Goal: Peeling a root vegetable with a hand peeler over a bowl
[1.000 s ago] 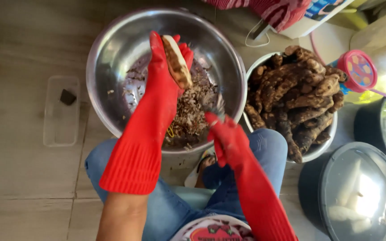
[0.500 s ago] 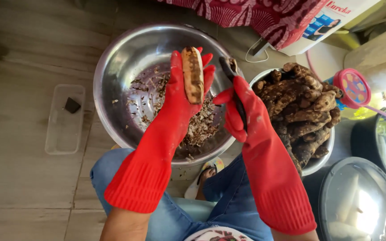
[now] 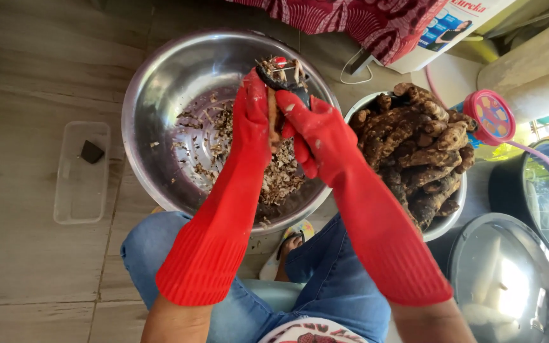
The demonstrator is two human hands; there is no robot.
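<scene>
Far left on the pale wooden floor lies a clear rectangular plastic tub with a small dark lump inside. Next to it sits the big round steel bowl, its bottom strewn with brown peel scraps.

Over that bowl, the left hand in its long red rubber glove is wrapped shut around a slim, partly peeled root, of which only a pale strip shows between the gloves. The right hand in a matching red glove is closed on a black-handled peeler, its head set at the far end of the root.

To my eye the work goes best with the root held above the middle of the bowl, so the scraps drop in rather than onto the blue jeans. Light, long strokes and a small turn of the left grip after each would spare the flesh; the left thumb looks close to the blade.

To the right waits a white bowl heaped with knobbly unpeeled brown roots, then a round pink lid.
</scene>
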